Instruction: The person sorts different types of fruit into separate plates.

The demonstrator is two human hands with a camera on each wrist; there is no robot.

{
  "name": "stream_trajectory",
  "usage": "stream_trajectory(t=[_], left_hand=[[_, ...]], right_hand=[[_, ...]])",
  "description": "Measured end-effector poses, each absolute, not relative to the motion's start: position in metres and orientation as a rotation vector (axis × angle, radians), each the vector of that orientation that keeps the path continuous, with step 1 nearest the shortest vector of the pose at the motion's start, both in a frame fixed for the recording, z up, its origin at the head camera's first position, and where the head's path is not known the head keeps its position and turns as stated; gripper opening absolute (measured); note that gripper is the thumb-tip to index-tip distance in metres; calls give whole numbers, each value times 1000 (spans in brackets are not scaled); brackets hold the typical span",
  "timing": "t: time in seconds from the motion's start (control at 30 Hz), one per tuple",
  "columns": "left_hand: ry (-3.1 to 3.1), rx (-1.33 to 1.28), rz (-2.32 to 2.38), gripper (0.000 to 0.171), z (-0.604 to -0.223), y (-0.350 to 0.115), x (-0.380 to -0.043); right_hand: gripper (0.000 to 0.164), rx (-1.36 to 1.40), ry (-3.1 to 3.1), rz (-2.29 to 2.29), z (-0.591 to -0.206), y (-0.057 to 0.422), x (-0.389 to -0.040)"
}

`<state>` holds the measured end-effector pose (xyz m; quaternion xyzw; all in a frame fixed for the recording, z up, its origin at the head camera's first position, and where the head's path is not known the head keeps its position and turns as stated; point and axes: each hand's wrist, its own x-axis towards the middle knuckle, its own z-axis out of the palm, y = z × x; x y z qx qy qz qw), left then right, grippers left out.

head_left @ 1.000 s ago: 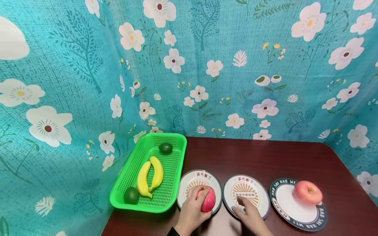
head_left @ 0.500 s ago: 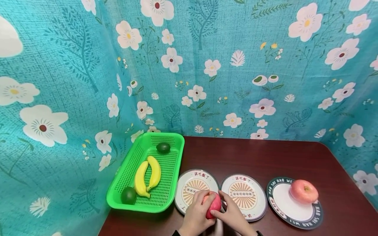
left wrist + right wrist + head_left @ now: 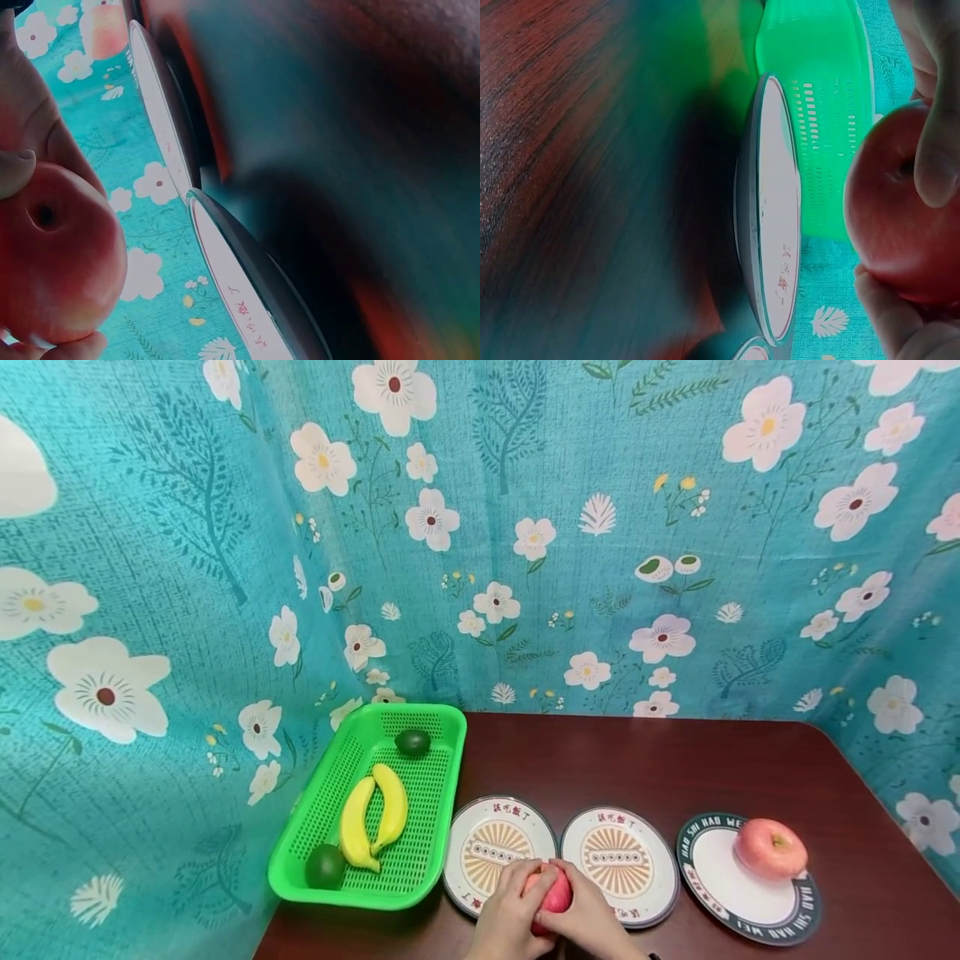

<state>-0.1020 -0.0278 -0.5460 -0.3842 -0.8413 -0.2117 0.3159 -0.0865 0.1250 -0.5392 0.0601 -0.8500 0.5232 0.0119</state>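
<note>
A red apple [image 3: 557,892] is held between both hands at the near side of two white plates. My left hand [image 3: 508,912] grips it from the left, fingers bent over its top. From the right, my right hand [image 3: 591,917] curls its fingers and thumb round the same fruit. Up close in the left wrist view, the apple [image 3: 64,262] shows its stem hollow, with a thumb beside it. A thumb also lies by the hollow of the apple [image 3: 900,232] in the right wrist view. Both wrist views show it raised beside the plates.
The left plate [image 3: 459,847] and middle plate [image 3: 657,860] stand side by side. A dark-rimmed plate [image 3: 750,897] at right bears another apple [image 3: 771,848]. The green basket [image 3: 448,810] at left holds bananas [image 3: 358,827] and two dark green avocados [image 3: 326,866]. A flowered curtain [image 3: 570,610] hangs behind.
The left hand has brought the apple from over the left plate rightward and nearer the body. The right hand has come from the middle plate and taken hold of the apple too.
</note>
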Motion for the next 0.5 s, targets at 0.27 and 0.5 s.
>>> stream_trajectory(t=[0.27, 0.5], left_hand=[[-2245, -1032, -606, 87, -545, -26, -100], [-2268, -1027, -607, 85, -544, -25, -103]], right_hand=[[72, 126, -2624, 1658, -537, 126, -86], [68, 8, -2625, 1613, -533, 130, -87]])
